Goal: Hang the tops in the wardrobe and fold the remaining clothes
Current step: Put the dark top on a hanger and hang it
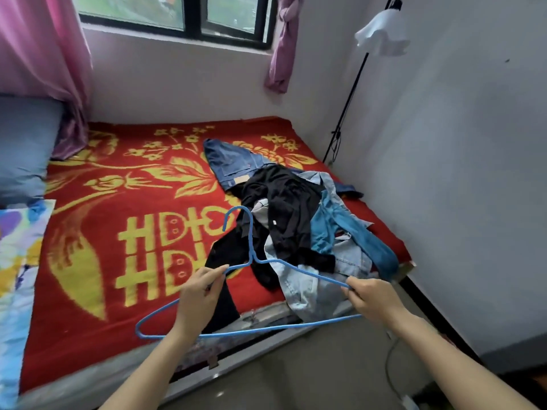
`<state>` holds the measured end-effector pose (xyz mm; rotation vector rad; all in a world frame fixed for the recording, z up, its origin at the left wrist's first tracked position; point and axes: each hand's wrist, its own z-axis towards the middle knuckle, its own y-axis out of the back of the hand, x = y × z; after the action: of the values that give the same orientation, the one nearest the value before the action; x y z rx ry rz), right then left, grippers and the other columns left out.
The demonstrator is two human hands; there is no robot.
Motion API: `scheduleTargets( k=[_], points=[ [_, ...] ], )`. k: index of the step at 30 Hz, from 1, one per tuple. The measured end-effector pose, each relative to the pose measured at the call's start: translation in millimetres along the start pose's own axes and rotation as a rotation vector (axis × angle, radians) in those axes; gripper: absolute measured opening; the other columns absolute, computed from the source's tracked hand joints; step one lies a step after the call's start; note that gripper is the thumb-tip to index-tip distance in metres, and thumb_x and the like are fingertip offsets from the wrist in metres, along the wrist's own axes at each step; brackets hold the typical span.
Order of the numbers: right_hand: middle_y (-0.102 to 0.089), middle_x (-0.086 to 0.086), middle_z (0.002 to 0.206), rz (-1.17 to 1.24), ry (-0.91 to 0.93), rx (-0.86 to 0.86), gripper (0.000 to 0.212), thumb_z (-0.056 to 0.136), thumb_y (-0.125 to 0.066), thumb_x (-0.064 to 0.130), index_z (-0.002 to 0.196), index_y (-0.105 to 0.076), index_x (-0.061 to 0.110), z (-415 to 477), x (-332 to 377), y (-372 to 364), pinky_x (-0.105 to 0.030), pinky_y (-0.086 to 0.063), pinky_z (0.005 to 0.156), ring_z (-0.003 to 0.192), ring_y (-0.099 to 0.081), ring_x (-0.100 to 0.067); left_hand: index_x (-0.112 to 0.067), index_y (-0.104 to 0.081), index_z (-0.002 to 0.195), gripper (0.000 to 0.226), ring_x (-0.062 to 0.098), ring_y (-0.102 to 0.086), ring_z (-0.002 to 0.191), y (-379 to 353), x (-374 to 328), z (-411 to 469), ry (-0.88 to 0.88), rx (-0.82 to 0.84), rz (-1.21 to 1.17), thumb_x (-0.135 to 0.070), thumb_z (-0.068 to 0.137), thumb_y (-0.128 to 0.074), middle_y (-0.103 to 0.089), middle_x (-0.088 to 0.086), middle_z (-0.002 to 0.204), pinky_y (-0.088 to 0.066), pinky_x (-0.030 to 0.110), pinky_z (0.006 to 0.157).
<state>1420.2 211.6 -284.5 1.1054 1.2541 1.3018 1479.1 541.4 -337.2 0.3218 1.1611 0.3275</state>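
A blue wire hanger (251,329) is held flat over the bed's front edge. My left hand (201,294) pinches its left shoulder wire, and my right hand (370,297) pinches the right shoulder wire. The hook points away from me. Just beyond it a pile of clothes lies on the bed: a black garment (284,208) on top, a teal garment (328,232) to its right, pale denim (307,291) at the front edge and dark blue jeans (233,164) at the back. No wardrobe is in view.
The bed carries a red blanket with yellow flowers (118,232). A blue pillow (23,149) and a colourful quilt (17,261) lie at the left. A black stand with a white cloth (381,34) leans in the right corner. A cable (390,365) trails on the floor.
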Motion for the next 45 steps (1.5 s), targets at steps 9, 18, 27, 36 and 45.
scheduleTargets(
  k=[9, 18, 27, 36, 45],
  points=[
    [-0.059, 0.004, 0.072, 0.123, -0.177, 0.135, 0.042, 0.097, -0.042, 0.038, 0.061, -0.023, 0.029, 14, -116, -23, -0.03, -0.026, 0.056, 0.079, -0.061, -0.021, 0.006, -0.07, 0.1, 0.025, 0.012, -0.051, 0.066, -96, -51, 63, -0.191, 0.04, 0.122, 0.014, 0.077, -0.065, -0.06, 0.006, 0.074, -0.037, 0.013, 0.056],
    [-0.068, -0.005, 0.091, 0.221, -0.235, 0.192, 0.041, 0.097, -0.043, 0.036, 0.06, -0.026, 0.03, 38, -229, -38, -0.03, -0.026, 0.057, 0.086, -0.061, -0.024, 0.002, -0.072, 0.096, 0.021, -0.004, -0.052, 0.064, -236, -89, 92, -0.149, 0.079, 0.107, 0.012, 0.079, -0.065, -0.058, -0.004, 0.073, -0.036, 0.005, 0.057],
    [-0.038, 0.01, 0.06, 0.44, -0.026, 0.287, 0.038, 0.098, -0.04, 0.037, 0.063, -0.03, 0.027, 104, -226, -56, -0.03, -0.025, 0.052, 0.068, -0.047, -0.019, 0.001, -0.073, 0.093, 0.024, 0.007, -0.055, 0.067, -289, -72, 111, -0.094, 0.164, 0.171, 0.013, 0.073, -0.07, -0.063, -0.001, 0.076, -0.042, 0.009, 0.059],
    [-0.049, 0.008, 0.061, 0.754, -0.119, 0.352, 0.031, 0.093, -0.052, 0.038, 0.065, -0.053, 0.024, 206, -246, -73, -0.03, -0.034, 0.064, 0.063, -0.046, -0.009, 0.005, -0.074, 0.084, 0.018, 0.008, -0.058, 0.066, -341, -33, 187, -0.017, 0.168, 0.107, 0.015, 0.07, -0.073, -0.067, 0.003, 0.075, -0.042, 0.008, 0.056],
    [-0.038, 0.009, 0.053, 0.802, -0.215, 0.382, 0.041, 0.088, -0.061, 0.035, 0.054, -0.041, 0.026, 298, -281, -94, -0.026, -0.029, 0.058, 0.052, -0.034, -0.004, 0.0, -0.075, 0.082, 0.013, 0.009, -0.057, 0.071, -384, -3, 279, -0.011, 0.208, 0.106, 0.007, 0.071, -0.073, -0.07, 0.007, 0.075, -0.047, 0.029, 0.065]
  ],
)
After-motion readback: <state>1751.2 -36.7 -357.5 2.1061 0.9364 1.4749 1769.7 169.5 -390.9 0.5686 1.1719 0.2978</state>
